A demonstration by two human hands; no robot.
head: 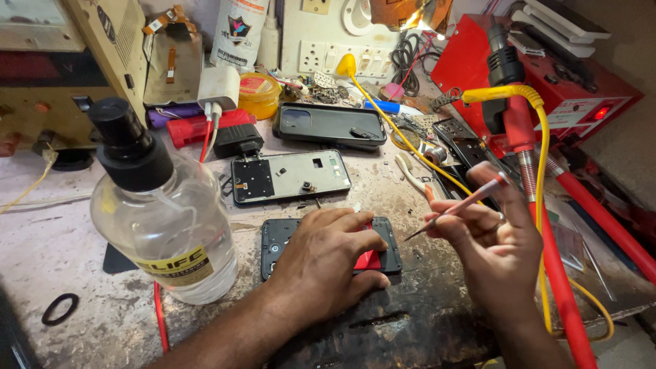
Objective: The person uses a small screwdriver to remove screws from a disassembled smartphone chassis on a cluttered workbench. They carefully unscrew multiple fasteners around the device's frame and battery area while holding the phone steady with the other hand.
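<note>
Both hands work at the bench's near edge: the left hand (326, 258) lies flat with fingers pressed on a black opened phone body with a red part (372, 258), pinning it steady, while the right hand (493, 242) at three o'clock pinches a thin pink-handled pointed tool (454, 207), tip aimed toward the phone. A clear plastic spray bottle (160, 212) stands at nine o'clock.

Left hand (326, 263) on phone (387, 247), bench (61, 239) front-centre. Bottle (164, 219) left of it. Frame (290, 175) behind. Right hand (495, 249) with tool (456, 206) right.
</note>
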